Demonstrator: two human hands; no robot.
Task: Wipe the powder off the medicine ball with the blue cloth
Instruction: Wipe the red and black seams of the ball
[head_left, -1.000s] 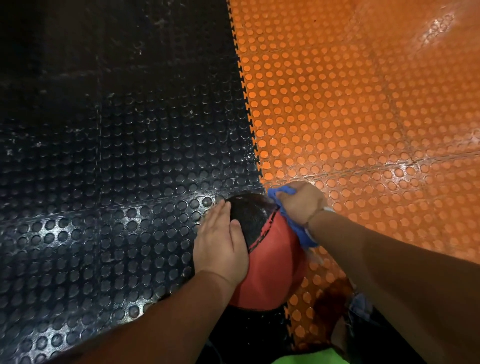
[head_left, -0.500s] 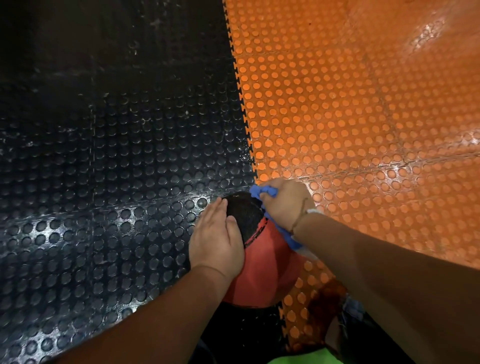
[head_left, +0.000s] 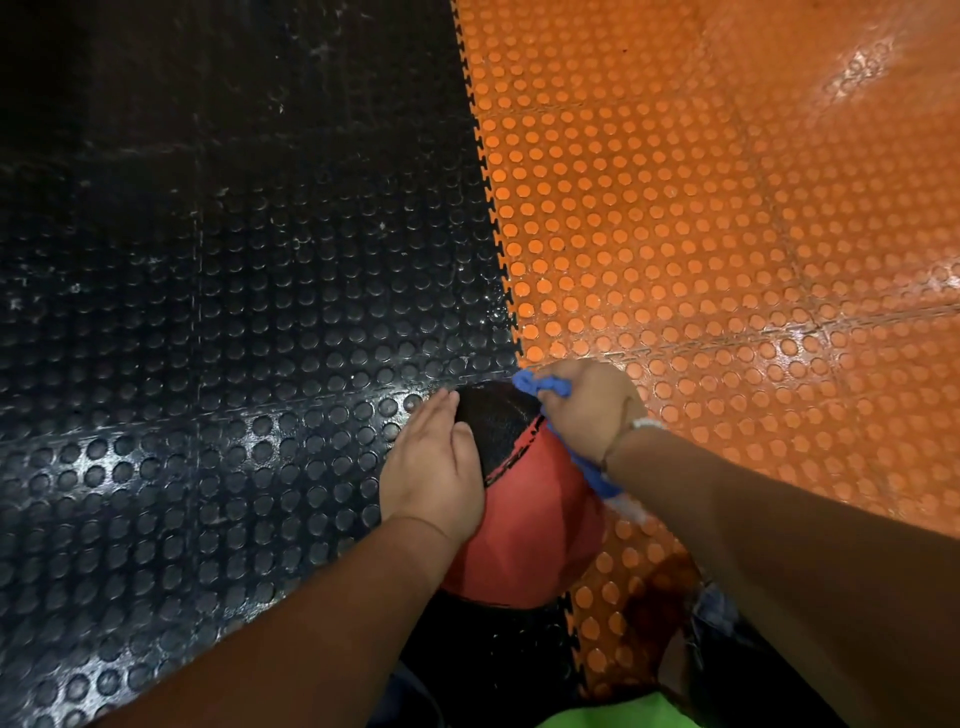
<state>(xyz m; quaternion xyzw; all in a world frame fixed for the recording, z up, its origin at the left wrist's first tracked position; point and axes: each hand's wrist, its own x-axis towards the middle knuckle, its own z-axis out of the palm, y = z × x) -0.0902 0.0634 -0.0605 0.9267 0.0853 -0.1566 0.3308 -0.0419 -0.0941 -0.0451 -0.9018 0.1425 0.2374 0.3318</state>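
A red and black medicine ball sits on the floor at the seam between black and orange mats. My left hand lies flat against the ball's left side with straight fingers. My right hand grips the blue cloth and presses it on the ball's far right top. A strip of the cloth trails down under my wrist. No powder is plainly visible on the ball's exposed surface.
Black studded rubber mat covers the floor on the left, orange studded mat on the right, joined by a toothed seam. A bright green garment edge and my dark-clad leg show at the bottom.
My right hand with the cloth has slid left and farther over the ball's top. My left hand has stayed on the ball's left side.
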